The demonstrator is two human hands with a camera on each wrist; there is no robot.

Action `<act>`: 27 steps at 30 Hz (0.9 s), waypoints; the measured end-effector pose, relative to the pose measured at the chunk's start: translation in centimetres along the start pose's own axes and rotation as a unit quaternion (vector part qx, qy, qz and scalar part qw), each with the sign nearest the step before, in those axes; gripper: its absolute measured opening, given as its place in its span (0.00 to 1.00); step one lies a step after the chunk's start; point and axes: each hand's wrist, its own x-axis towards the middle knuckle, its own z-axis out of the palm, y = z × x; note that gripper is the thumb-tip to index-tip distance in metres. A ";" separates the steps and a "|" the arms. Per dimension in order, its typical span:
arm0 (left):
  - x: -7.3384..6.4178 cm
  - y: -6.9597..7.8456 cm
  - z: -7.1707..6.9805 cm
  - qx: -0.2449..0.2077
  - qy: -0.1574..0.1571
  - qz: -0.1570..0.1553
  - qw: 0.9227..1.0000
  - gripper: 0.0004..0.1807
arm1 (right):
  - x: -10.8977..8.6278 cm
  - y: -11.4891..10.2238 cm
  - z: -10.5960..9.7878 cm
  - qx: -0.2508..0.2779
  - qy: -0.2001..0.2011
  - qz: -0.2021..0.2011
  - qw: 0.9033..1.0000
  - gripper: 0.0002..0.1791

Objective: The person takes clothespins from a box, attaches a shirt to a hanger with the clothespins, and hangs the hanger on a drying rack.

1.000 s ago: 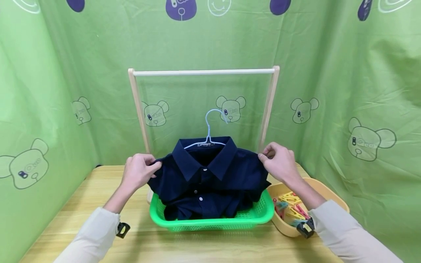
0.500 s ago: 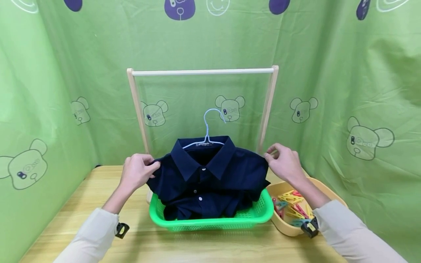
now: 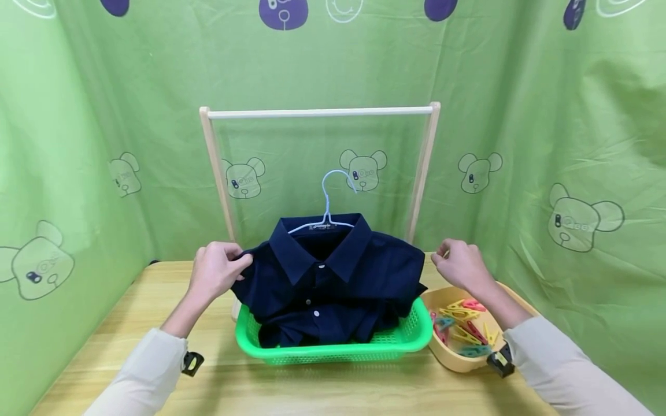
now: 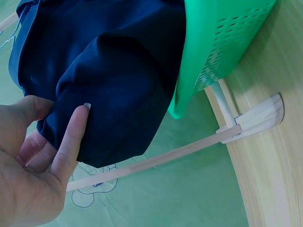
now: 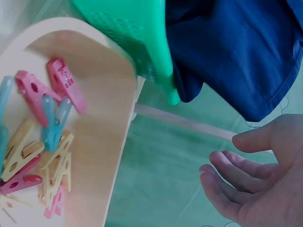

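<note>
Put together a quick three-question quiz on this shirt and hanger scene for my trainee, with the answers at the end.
1. Multiple choice: which hand pinches the dark shirt?
A) left only
B) right only
C) both

2. True or false: the hanger is not hooked over the white rail.

3. Fill in: the tan tub beside the green basket holds coloured ____.

Key:
1. A. The left hand pinches it; the right hand is clear of it.
2. True. Its hook stands below the rail.
3. Clothespins.
</note>
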 end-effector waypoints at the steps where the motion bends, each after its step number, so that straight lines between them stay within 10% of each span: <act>1: 0.0 0.0 0.0 0.000 0.001 -0.001 1.000 0.13 | 0.0 0.2 0.0 -0.004 -0.004 -0.001 1.000 0.12; 27: -0.2 0.4 0.1 -0.001 0.013 -0.013 1.000 0.11 | -1.4 4.1 3.1 -0.038 -0.100 0.011 0.994 0.12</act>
